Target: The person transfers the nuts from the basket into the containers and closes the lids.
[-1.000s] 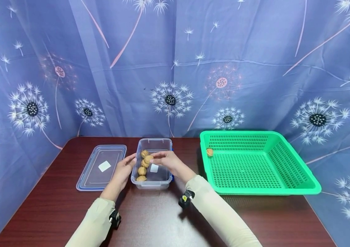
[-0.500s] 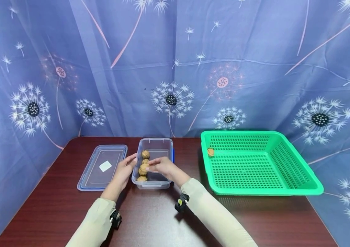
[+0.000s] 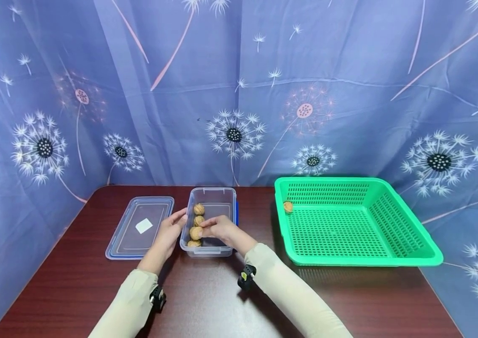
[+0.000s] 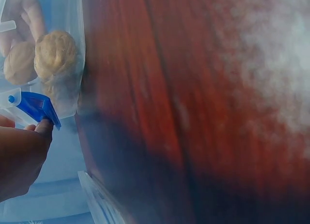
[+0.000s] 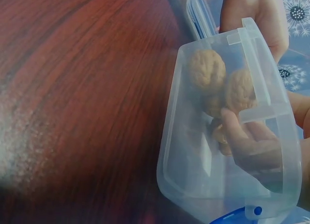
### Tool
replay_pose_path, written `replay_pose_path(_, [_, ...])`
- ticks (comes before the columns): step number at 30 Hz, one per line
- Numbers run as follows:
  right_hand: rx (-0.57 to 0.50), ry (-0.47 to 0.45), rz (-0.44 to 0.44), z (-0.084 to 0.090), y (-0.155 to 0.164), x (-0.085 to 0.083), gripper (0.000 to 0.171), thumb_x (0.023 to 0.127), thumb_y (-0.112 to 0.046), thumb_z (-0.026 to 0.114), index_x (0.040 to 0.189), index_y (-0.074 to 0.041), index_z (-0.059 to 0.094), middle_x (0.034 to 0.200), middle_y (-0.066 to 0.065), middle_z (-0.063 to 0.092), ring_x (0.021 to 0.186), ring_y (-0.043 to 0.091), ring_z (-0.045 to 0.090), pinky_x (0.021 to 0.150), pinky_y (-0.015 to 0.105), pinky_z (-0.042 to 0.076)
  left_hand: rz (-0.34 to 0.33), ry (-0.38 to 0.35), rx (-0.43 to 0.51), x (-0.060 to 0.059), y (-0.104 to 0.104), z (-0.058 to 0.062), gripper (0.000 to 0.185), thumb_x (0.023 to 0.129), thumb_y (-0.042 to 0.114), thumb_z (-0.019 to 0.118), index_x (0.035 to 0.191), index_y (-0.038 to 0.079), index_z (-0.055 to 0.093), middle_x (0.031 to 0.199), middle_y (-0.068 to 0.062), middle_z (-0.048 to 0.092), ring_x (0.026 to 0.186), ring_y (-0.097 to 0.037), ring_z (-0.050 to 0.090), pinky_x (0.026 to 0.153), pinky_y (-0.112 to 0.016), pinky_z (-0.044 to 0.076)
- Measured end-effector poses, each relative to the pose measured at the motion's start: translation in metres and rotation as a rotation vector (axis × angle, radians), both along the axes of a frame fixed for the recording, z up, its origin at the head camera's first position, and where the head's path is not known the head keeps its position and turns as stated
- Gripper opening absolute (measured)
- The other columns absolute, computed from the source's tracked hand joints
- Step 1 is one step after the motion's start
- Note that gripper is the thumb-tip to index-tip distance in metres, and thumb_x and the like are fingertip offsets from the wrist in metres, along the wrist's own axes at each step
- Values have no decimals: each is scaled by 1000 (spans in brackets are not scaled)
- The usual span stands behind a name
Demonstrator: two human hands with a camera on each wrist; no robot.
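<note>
A clear plastic food container stands on the table with several walnuts lined along its left side. My right hand reaches inside and pinches a walnut between thumb and fingers. In the right wrist view that walnut shows through the wall above others, such as the walnut by the near corner. My left hand holds the container's left side. In the left wrist view its fingers are at a blue latch that hangs down from the rim.
A clear lid with a blue seal and white label lies left of the container. To the right stands a green plastic basket with a single walnut in its left corner. A patterned blue curtain hangs behind the table.
My right hand has moved the pinched walnut toward the near end of the container, over the row, then stays nearly still. The left hand keeps its place at the left side.
</note>
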State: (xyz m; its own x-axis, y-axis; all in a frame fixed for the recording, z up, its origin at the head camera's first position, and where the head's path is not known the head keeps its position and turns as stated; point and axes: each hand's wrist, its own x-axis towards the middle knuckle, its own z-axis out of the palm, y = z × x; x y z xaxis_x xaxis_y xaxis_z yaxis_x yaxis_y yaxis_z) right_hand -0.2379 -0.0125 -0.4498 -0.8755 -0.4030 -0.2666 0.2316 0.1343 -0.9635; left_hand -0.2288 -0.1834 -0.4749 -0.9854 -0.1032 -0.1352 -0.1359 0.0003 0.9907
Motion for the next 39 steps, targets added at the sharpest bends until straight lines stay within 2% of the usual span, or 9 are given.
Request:
replay_pose_path(14, [56,68,-17,9,7,-7,33,83,7,68,114,14,62,106,24,68,83,12,62,86,28,53,4,-6,-12,1,0,-2,41,101,7,44,140,-6,43,141,-26,44,128,-30,42,110,-38,33])
replay_pose_path(17, [56,81,-23,15,9,-10,32,84,6,67,115,14,62,109,26,67,84,13,63,91,33,52,8,-3,-15,1,1,-2,41,101,7,45,140,-5,43,142,-26,44,128,-30,42,110,-38,33])
replay_pose_path(22, [34,61,-9,31,16,-16,34,87,3,66,120,10,60,113,24,66,92,17,65,100,45,46,7,-4,-18,0,0,-3,41,101,7,45,140,-5,43,142,-26,44,128,-30,41,110,-38,33])
replay_pose_path(29, [24,94,-47,56,28,-28,36,87,-3,69,121,5,62,119,18,65,103,21,63,97,36,49,4,-11,-15,0,-1,-2,41,101,7,44,141,-4,43,142,-26,44,127,-29,42,109,-38,34])
replay_pose_path(35, [-21,116,-61,80,46,-39,37,88,-6,68,124,1,62,130,16,59,115,26,59,102,36,45,5,-7,-15,0,0,-1,41,101,7,44,140,-5,43,141,-27,45,125,-30,44,107,-37,35])
replay_pose_path(39, [-57,133,-71,94,60,-45,37,90,-6,65,127,2,59,132,18,57,120,28,56,104,35,43,7,-9,-21,0,1,-1,41,101,7,44,140,-5,43,140,-27,45,124,-29,45,106,-36,36])
